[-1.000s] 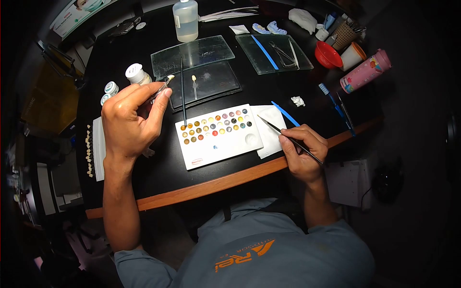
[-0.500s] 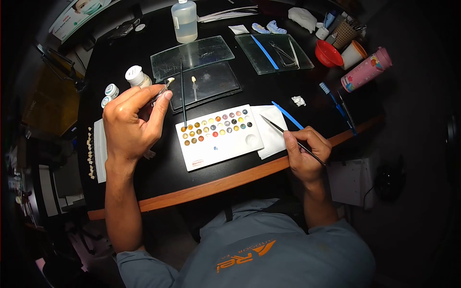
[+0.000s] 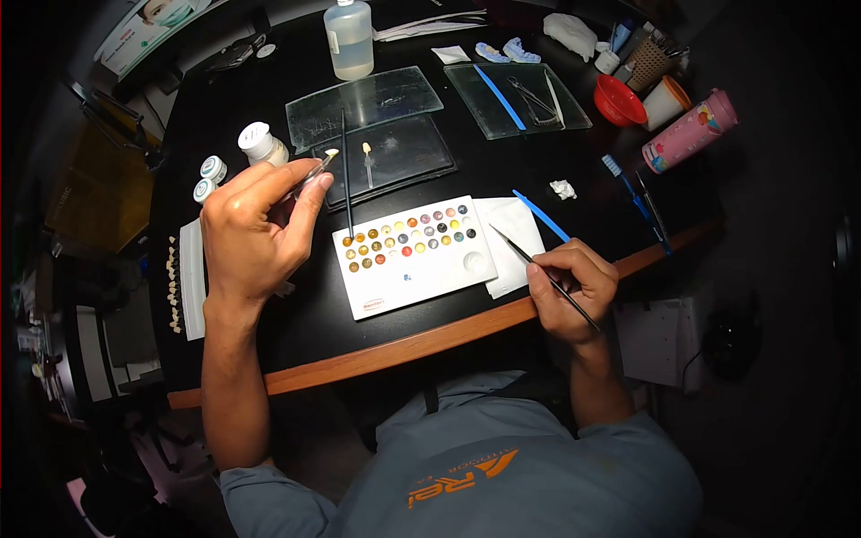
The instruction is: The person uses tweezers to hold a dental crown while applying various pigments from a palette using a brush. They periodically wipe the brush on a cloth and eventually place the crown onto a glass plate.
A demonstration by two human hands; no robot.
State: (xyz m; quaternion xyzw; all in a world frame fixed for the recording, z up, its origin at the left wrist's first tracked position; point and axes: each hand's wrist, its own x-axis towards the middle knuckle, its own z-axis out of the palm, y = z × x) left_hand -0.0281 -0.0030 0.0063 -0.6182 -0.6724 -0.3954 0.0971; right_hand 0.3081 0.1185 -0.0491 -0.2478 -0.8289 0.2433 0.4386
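Pinching a small cream tooth piece [image 3: 332, 153] by what seems a clear stem [image 3: 316, 170], the left hand [image 3: 263, 226] holds it up beyond the far-left corner of the paint tray [image 3: 421, 291]; this grip presumably keeps the cream end uncovered. The right hand [image 3: 574, 290] is closed on a thin black brush [image 3: 517, 243] like a pen, its tip slanting far and left over a white paper [image 3: 522, 274]; whether they touch, I cannot tell. The tray lies between the hands, likely to suit both. A second brush [image 3: 346, 175] rests its near end by the tray's far-left corner and crosses a dark slab [image 3: 417, 170], perhaps laid there to stay handy. Another tooth piece [image 3: 367, 149] lies on that slab, right of the second brush.
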